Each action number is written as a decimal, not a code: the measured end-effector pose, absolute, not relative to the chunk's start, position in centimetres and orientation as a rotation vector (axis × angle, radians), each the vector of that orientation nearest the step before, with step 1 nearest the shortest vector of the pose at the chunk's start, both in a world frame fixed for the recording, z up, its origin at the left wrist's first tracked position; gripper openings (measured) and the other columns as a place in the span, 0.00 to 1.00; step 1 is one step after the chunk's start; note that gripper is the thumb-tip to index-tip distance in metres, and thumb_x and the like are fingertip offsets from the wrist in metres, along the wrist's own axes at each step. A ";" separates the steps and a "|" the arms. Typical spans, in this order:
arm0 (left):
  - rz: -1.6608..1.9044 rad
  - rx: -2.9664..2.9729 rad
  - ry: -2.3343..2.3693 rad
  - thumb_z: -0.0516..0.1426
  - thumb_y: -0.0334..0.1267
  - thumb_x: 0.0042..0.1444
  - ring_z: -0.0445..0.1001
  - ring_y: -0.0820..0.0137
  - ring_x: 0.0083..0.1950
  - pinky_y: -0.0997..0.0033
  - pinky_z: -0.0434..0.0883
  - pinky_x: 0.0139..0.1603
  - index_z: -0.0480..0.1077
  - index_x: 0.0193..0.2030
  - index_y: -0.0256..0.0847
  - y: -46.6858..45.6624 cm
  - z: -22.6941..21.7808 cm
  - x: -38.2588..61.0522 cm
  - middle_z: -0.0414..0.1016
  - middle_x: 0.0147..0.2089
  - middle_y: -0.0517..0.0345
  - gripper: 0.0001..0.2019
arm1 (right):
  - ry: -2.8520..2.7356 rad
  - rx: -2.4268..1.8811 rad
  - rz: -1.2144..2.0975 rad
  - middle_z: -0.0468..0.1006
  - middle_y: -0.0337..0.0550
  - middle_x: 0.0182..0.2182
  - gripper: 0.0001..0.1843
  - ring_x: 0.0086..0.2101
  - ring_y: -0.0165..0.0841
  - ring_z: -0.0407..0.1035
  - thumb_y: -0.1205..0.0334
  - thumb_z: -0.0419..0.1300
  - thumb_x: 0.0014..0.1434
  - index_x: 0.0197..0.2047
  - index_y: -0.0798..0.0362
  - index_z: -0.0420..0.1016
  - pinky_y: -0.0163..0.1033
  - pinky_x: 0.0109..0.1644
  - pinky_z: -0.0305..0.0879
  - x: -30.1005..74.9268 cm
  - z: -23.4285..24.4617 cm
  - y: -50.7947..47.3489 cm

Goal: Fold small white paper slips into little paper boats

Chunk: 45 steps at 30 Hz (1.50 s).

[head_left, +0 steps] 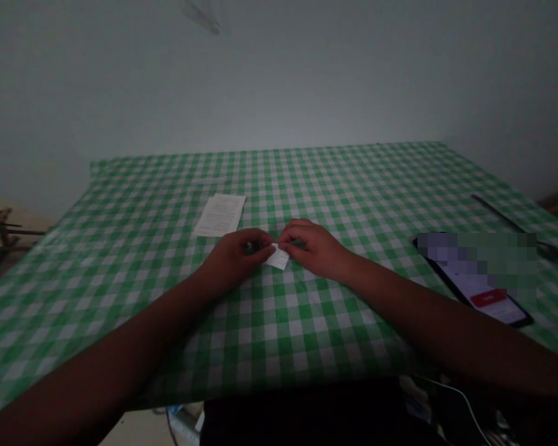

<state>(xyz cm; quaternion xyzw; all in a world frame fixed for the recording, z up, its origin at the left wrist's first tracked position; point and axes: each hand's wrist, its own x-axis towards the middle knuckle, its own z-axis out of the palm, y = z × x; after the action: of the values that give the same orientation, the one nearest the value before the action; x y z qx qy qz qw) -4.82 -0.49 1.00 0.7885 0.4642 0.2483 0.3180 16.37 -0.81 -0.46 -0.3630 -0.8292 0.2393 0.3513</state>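
Left grip [235,254] is pinching a small white paper pc. [278,257] btwn thumb + fingers at its upper L side; right grip [314,246] is also pinching it, at the upper R, both sets of fingertips nearly meeting. Paper pc. is sitting near the mid. of the surface [279,347], toward the near edge; can't tell if its lower edge is touching the green/wht checked cloth [353,186]. Printed sheets [221,215] are lying flat just beyond the left grip, a bit L of ctr. Phone [469,282] is lying on the R, beside the right forearm [413,313], lit up, w/ part of it being masked by pixelation. Thin dark rod-like item [504,215] is lying beyond it, far R. Pale wall [279,80] is standing behind everything.
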 end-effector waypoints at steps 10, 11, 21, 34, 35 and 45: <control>0.633 2.151 1.457 0.58 0.38 0.55 0.71 0.69 0.29 0.69 0.65 0.32 0.73 0.34 0.40 -0.5 1.3 -4.6 0.75 0.28 0.60 0.05 | -2.369 -1.027 0.319 0.76 0.47 0.41 0.09 0.43 0.38 0.69 0.61 0.58 0.64 0.47 0.53 0.73 0.44 0.47 0.63 16.4 0.2 -1.6; 0.627 2.159 1.490 0.58 0.38 0.54 0.71 0.69 0.29 0.69 0.65 0.32 0.73 0.34 0.40 -0.6 1.4 -4.5 0.75 0.28 0.60 0.05 | -2.425 -1.019 0.328 0.76 0.47 0.42 0.11 0.43 0.38 0.69 0.60 0.59 0.64 0.48 0.53 0.73 0.43 0.47 0.63 16.3 0.1 -1.7; 0.349 2.431 1.198 0.54 0.34 0.56 0.71 0.69 0.33 0.68 0.68 0.35 0.73 0.40 0.40 -0.4 1.6 -5.7 0.74 0.34 0.58 0.08 | -2.700 -1.120 0.252 0.79 0.45 0.48 0.14 0.49 0.41 0.68 0.69 0.53 0.65 0.47 0.49 0.78 0.47 0.47 0.57 16.5 0.8 -1.5; 0.285 2.836 0.721 0.56 0.36 0.62 0.72 0.63 0.51 0.60 0.66 0.52 0.75 0.43 0.43 1.3 1.3 -6.7 0.76 0.48 0.55 0.07 | -2.714 -1.033 0.172 0.70 0.48 0.61 0.16 0.63 0.53 0.52 0.56 0.58 0.63 0.53 0.48 0.76 0.58 0.57 0.53 17.6 1.4 -2.0; 0.243 2.863 0.777 0.56 0.37 0.63 0.72 0.63 0.50 0.59 0.65 0.50 0.75 0.42 0.43 1.0 1.5 -6.5 0.76 0.46 0.55 0.06 | -2.700 -1.037 0.176 0.72 0.49 0.58 0.17 0.60 0.52 0.56 0.53 0.60 0.62 0.52 0.49 0.77 0.57 0.55 0.54 17.4 1.5 -2.2; 0.318 2.655 0.855 0.56 0.40 0.63 0.74 0.67 0.44 0.64 0.67 0.48 0.75 0.38 0.42 0.6 0.9 -6.3 0.77 0.40 0.57 0.07 | -2.611 -1.065 0.365 0.77 0.45 0.41 0.09 0.43 0.38 0.64 0.60 0.57 0.66 0.43 0.52 0.79 0.45 0.47 0.57 17.0 0.0 -0.9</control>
<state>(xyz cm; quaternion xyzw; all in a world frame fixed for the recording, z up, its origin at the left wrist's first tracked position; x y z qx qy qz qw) -6.33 0.59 0.90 0.9325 0.3003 0.1116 0.1666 17.03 -0.93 0.05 -0.3704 -0.9080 0.1270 0.1487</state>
